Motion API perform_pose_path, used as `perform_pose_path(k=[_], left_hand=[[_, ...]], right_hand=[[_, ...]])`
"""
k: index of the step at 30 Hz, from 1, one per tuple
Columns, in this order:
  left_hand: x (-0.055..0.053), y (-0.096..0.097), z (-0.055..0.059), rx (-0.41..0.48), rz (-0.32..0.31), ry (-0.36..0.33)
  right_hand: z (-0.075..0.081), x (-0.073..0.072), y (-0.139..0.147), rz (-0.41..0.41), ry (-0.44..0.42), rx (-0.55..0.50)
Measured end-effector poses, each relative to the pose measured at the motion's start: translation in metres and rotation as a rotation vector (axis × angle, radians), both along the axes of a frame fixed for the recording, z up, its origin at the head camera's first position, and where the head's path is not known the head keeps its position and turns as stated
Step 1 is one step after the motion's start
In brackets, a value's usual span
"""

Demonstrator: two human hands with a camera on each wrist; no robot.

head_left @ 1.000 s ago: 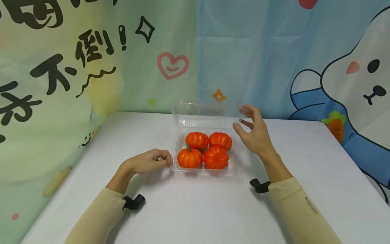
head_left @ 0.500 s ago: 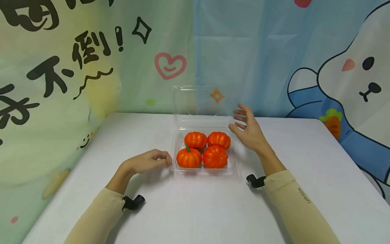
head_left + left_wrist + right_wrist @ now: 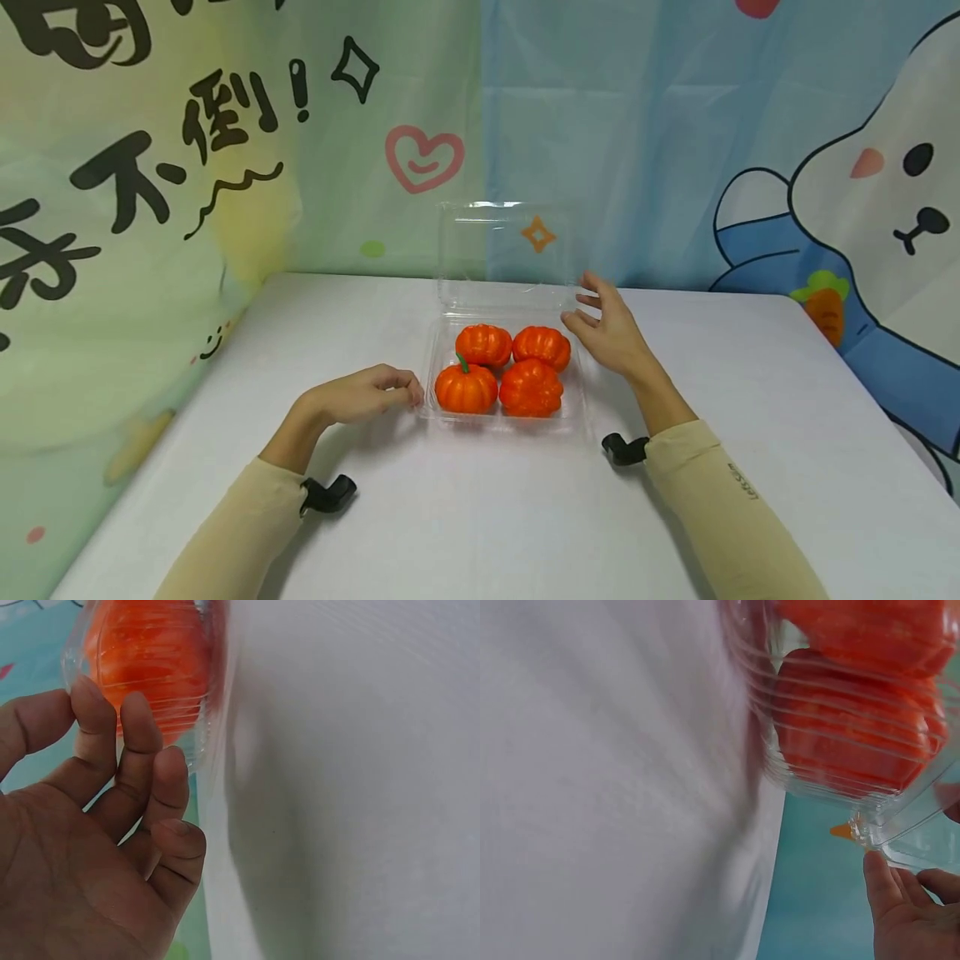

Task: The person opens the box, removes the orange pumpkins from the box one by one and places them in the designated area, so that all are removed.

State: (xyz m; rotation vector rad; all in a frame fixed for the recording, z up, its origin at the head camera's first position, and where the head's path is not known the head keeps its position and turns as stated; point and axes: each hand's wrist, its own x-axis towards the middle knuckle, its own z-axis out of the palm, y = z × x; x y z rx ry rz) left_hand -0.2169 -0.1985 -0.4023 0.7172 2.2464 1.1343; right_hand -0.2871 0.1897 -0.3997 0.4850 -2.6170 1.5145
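Observation:
A clear plastic clamshell container stands on the table with its lid raised nearly upright at the back. Several small orange pumpkins fill it; the front left pumpkin shows a green stem. My left hand is at the front left corner, thumb and index finger pinching the rim, the other fingers loosely bent by the wall, as the left wrist view shows. At the lid's lower right edge, near the hinge, is my right hand, fingers relaxed and spread. In the right wrist view, one fingertip meets the clear plastic corner.
A white cloth covers the table. Close behind its far edge hangs a printed backdrop with a heart, lettering and a cartoon animal. Black wrist mounts sit at both sleeve cuffs.
The lid has swung up from tilted back to nearly upright. My right hand has shifted left and down along its side. My left hand has stayed at the container's corner.

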Motion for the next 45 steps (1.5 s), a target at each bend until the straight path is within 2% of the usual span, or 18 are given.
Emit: perform_pose_path(k=[8,15,22,30,38,45], left_hand=[[0.002,-0.001,-0.004,0.029,-0.024,-0.026],[0.001,-0.002,-0.006,0.033,-0.018,-0.023],[0.001,-0.002,-0.005,0.023,-0.019,-0.022],[0.002,-0.004,-0.006,0.021,-0.005,-0.023],[0.001,-0.003,-0.008,0.048,-0.008,-0.043],[0.002,-0.002,-0.007,0.061,0.000,-0.044]], right_hand=[[-0.008,-0.001,0.003,-0.023,-0.033,0.087],[-0.009,0.000,0.006,-0.021,-0.058,0.152],[-0.011,0.000,0.007,-0.018,-0.057,0.166],[-0.014,0.003,0.008,0.009,-0.109,0.188],[-0.012,0.008,0.008,-0.036,-0.011,0.218],[-0.005,0.011,0.005,-0.010,0.039,0.171]])
